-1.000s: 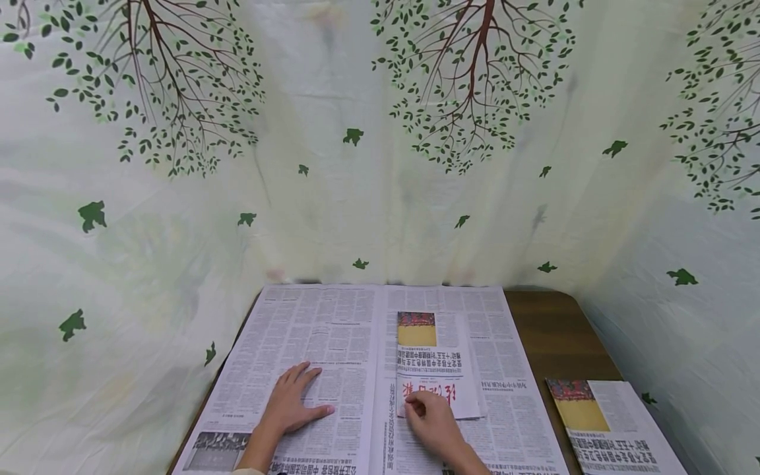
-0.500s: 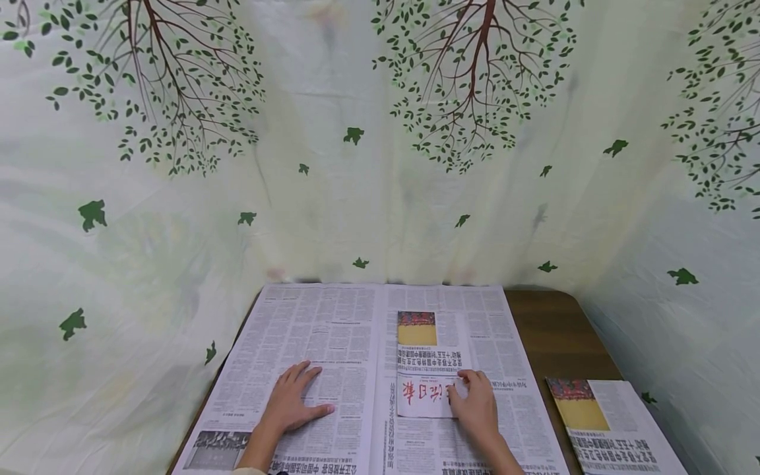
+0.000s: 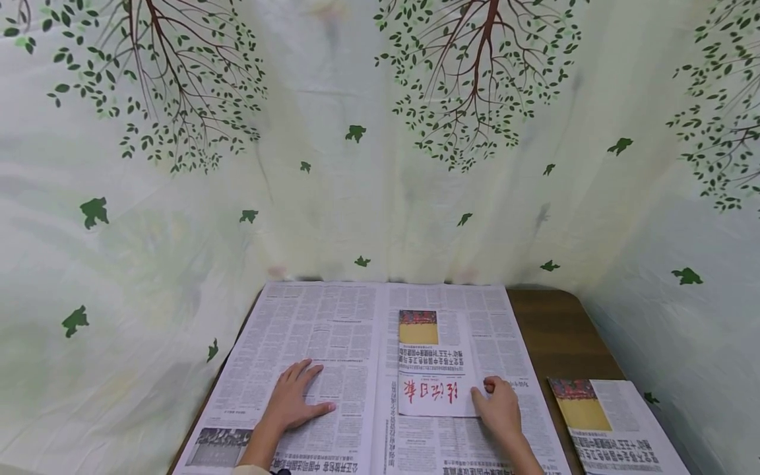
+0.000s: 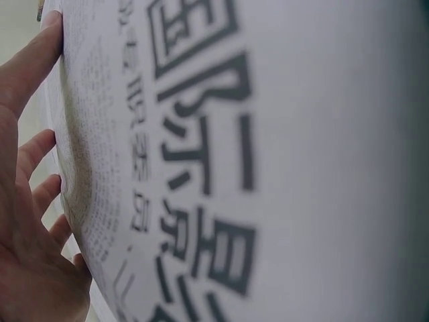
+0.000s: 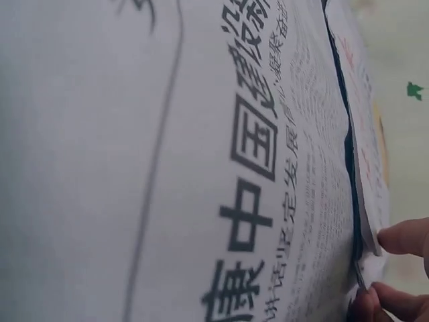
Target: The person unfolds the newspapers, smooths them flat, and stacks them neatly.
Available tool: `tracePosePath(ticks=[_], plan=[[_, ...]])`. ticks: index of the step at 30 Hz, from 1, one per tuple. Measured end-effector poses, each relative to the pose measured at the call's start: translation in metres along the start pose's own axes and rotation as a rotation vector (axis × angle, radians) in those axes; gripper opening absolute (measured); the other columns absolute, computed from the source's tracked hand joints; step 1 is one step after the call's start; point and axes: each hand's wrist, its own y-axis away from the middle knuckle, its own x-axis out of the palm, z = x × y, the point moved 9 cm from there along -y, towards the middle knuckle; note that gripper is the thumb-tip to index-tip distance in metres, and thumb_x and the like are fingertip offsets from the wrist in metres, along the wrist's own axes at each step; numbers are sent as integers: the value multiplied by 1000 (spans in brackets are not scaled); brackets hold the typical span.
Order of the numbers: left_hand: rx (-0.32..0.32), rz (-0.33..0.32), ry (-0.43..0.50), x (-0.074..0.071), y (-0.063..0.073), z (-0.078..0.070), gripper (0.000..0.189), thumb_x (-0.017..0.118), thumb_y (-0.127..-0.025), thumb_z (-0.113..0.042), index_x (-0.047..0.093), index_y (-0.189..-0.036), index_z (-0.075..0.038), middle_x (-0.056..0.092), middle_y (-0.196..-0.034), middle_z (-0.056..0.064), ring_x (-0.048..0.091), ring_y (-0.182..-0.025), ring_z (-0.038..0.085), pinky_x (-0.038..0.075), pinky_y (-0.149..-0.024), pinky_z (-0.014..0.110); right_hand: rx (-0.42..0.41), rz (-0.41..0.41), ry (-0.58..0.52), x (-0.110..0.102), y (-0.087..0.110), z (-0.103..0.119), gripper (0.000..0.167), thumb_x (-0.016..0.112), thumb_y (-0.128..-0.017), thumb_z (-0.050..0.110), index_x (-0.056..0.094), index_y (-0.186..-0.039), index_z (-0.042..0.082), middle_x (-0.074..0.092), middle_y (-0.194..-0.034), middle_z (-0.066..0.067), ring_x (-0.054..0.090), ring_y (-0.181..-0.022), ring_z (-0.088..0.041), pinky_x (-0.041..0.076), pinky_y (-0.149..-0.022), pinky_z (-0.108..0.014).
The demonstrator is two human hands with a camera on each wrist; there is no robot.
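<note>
A large open newspaper (image 3: 332, 330) covers most of the table. My left hand (image 3: 291, 399) rests on its left page, fingers and thumb spread; the left wrist view shows those fingertips (image 4: 47, 191) against the paper. On the right page lies a smaller folded newspaper (image 3: 430, 369), with a red title and a red-and-yellow picture. My right hand (image 3: 500, 409) is at its lower right corner, thumb and curled fingers pinching there. In the right wrist view the thumb (image 5: 405, 238) touches the folded edge, while another fingertip (image 5: 365, 305) is close beside a thin strip of paper.
Another folded newspaper (image 3: 617, 422) with the same picture lies at the table's right front. Dark brown tabletop (image 3: 546, 330) shows along the right side. A pale curtain (image 3: 332, 218) printed with trees and green leaves hangs behind and around the table.
My right hand has slid rightward across the lower part of the folded newspaper, from its red title to its right corner. The left hand has stayed in place.
</note>
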Motion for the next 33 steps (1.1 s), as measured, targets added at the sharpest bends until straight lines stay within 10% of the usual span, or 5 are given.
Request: tracePosePath(ticks=[10, 33], plan=[[6, 1, 8, -1, 0, -1, 109, 71, -67, -85, 51, -152, -20, 38, -163, 14, 30, -150, 49, 24, -119, 69, 4, 123, -64, 4, -7, -5, 32, 70, -89, 16, 70, -112, -7, 67, -84, -6, 59, -75, -17, 46, -64, -27], [2, 0, 8, 1, 0, 1, 109, 69, -66, -87, 51, -152, -22, 38, -163, 14, 29, -151, 49, 23, -120, 69, 0, 278, -253, 34, 8, 14, 34, 74, -89, 10, 70, -117, -9, 74, -86, -6, 66, -75, -13, 53, -62, -26]])
